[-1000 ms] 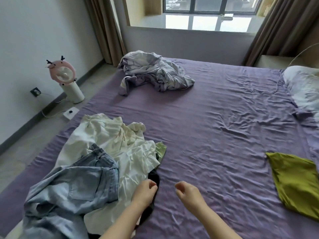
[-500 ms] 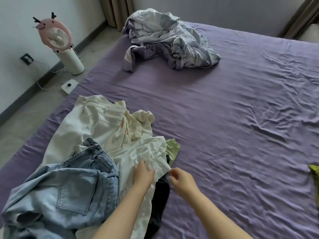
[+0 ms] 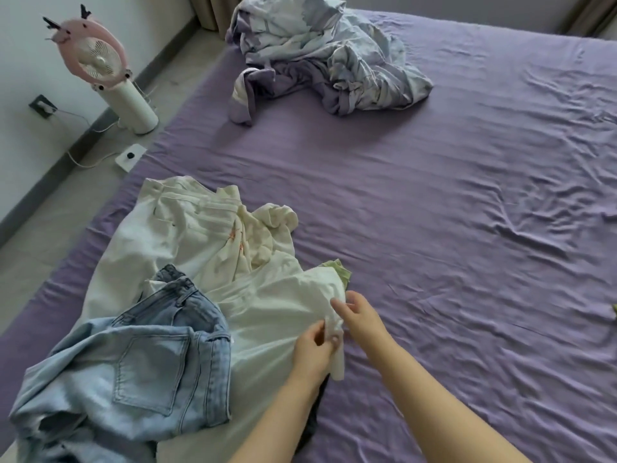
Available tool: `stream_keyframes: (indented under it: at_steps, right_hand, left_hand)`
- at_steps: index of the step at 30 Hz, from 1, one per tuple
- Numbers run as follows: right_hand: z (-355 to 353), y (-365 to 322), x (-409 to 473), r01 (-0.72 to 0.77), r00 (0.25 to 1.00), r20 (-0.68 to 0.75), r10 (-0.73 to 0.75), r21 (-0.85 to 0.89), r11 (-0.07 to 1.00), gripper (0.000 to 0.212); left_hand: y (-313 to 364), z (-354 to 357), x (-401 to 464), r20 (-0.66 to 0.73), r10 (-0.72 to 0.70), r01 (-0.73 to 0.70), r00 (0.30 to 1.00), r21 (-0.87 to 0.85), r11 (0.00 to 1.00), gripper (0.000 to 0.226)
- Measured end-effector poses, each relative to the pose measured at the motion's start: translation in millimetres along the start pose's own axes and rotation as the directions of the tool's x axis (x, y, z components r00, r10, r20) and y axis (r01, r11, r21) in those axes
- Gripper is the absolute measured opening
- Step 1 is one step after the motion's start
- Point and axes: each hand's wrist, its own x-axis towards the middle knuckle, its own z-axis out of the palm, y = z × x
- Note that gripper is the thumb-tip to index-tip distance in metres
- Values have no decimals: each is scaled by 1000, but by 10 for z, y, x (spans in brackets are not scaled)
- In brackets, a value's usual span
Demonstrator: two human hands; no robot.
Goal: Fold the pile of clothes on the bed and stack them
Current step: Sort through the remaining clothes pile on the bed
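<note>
On the near left part of the purple bed (image 3: 417,202) lies the pile of clothes (image 3: 187,295), reaching to the bed's left edge. Both hands are at the right-hand edge of the white garment (image 3: 277,315) that tops the pile on that side. The left hand (image 3: 314,352) has its fingers curled round a bunched fold of the white cloth, the fold passing between thumb and fingers and hanging below the hand as a short white tail. The right hand (image 3: 359,317) sits just beyond it, its fingertips pinching the same hem a little further up, the fingers drawn narrow together. Light blue jeans (image 3: 133,359) lie crumpled over the pile's near left part, back pocket upward. A cream garment (image 3: 187,228) spreads across the far side of the pile, and a pale green piece (image 3: 339,267) peeps out just beyond the right hand. A dark garment (image 3: 314,419) shows beneath the left forearm. A crumpled lilac and white duvet (image 3: 320,55) lies near the far left corner. On the floor past the left edge stands a pink fan (image 3: 96,58).
</note>
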Motion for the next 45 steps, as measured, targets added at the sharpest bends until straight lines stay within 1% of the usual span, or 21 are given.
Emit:
stream_keyframes:
  at_steps: [3,7,9,12,14,16,18,19,21,23,25,27,29,32,33,35,36,39,41,42,45]
  right_hand:
    - [-100,-134,-169,40,997,-64,-41,-20,999,23]
    - [-400,-374,-570,155,977,-168,-135,114,981,29]
    - [-627,-551,-831,267,952,-189,-239,143,953,25]
    - [-932,-789,-1301,372,926,-125,-355,156,915,27]
    - [-1054,-891,-1617,426,905,-78,-419,193,884,25]
    - [-1126,-945,-1948,461,882,-26,-471,261,848,22]
    - [-1214,-945,-2272,501,849,16,-528,293,815,19]
    - [-1276,-939,-2437,531,831,13,-557,281,799,20]
    - [-1444,-902,-2734,594,794,-49,-606,270,757,21]
    - [-1642,-878,-3011,681,733,-184,-655,200,705,19]
    - [-1874,-861,-3262,756,617,-368,-696,31,654,22]
    - [-2136,-857,-3497,779,498,-514,-698,-88,621,22]
    - [-2401,-857,-3724,780,433,-542,-720,-176,601,25]
    - [-2696,-864,-4032,763,503,-405,-764,-207,612,48]
    - [-2760,-874,-4133,763,511,-378,-772,-213,610,41]
    - [-2874,-888,-4323,762,485,-393,-781,-249,598,6]
    - [-2923,-886,-4397,769,465,-401,-789,-259,585,14]
    - [-3034,-865,-4573,767,483,-388,-785,-244,593,37]
    - [-3069,-848,-4671,747,500,-380,-779,-266,609,46]
    - [-3081,-834,-4712,735,511,-382,-770,-269,622,45]
    - [-3114,-732,-4781,726,544,-369,-754,-243,643,35]
  left_hand:
    - [89,133,-354,117,69,-58,991,-98,993,32]
    - [352,169,-756,243,151,-115,958,-157,981,27]
    - [533,114,-895,184,217,-199,959,-113,973,22]
    - [887,18,-1071,-6,301,-299,954,-131,945,11]
    - [1199,11,-1231,51,238,-214,970,-283,935,11]
    - [1505,72,-1436,238,141,-27,961,-425,905,30]
    - [1754,151,-1680,375,96,87,922,-443,892,42]
    - [1840,204,-1796,419,110,85,901,-421,903,41]
    - [1966,342,-2031,484,185,2,855,-360,933,31]
    - [2070,495,-2274,489,281,-160,826,-274,948,19]
    - [2173,655,-2521,449,398,-345,800,-200,917,11]
    - [2277,783,-2772,466,483,-447,741,-195,873,11]
    - [2375,877,-3021,509,552,-533,661,-200,822,15]
    - [2499,997,-3364,543,614,-653,572,-152,742,18]
    - [2532,1044,-3465,537,639,-705,551,-110,701,19]
    - [2583,1123,-3614,493,702,-802,515,-14,597,23]
    - [2600,1152,-3673,463,733,-838,498,40,544,27]
    - [2590,1240,-3809,419,789,-887,449,100,452,34]
    - [2540,1313,-3920,476,775,-892,416,50,448,15]
    - [2512,1354,-3976,513,755,-895,409,61,443,5]
    - [2436,1502,-4084,482,805,-937,347,213,276,19]
